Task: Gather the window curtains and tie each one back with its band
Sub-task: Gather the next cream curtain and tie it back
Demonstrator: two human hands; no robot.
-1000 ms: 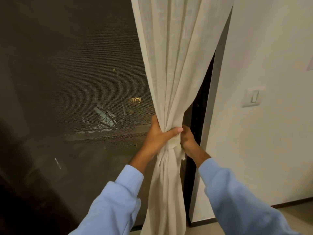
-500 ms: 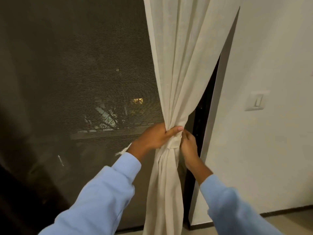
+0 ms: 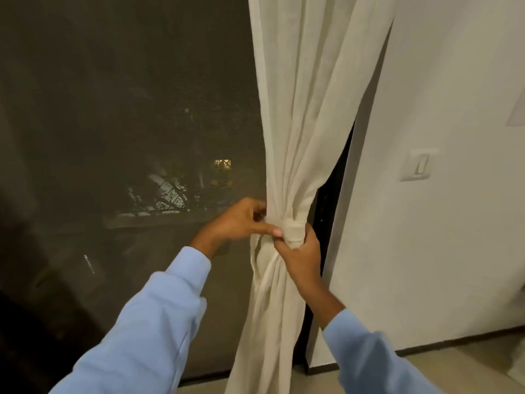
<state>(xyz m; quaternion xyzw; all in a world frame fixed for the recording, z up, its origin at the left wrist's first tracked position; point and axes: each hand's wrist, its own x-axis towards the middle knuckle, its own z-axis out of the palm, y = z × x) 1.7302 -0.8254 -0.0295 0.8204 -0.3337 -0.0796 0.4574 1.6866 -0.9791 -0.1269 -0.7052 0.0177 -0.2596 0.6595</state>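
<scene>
The left hand (image 3: 241, 220) pinches the left edge of the gathered curtain (image 3: 306, 109). Its fingers are curled in against the cloth and its thumb is stretched out to the right, the tip touching the band (image 3: 292, 233). The right hand (image 3: 301, 258) comes from below and to the right and grips the bunched cloth, its fingers curled round the bundle just under the band and up its right side. The two hands almost meet at the band.

The band is a short strip of the same cream cloth, wrapped round the curtain at its narrowest point. Above it the curtain fans out in long folds towards the top of the view; below it the cloth hangs down in a loose column to the floor (image 3: 454, 362). A thin strip of cloth dangles down the left side of the bundle, just under the left hand.

Both arms wear light blue sleeves (image 3: 159, 322).

To the left of the curtain is a dark window screen (image 3: 127, 109), with dim lights and branches showing through it. To the right stands a white wall (image 3: 454, 251) with a light switch (image 3: 419, 165) on it, well apart from the curtain.
</scene>
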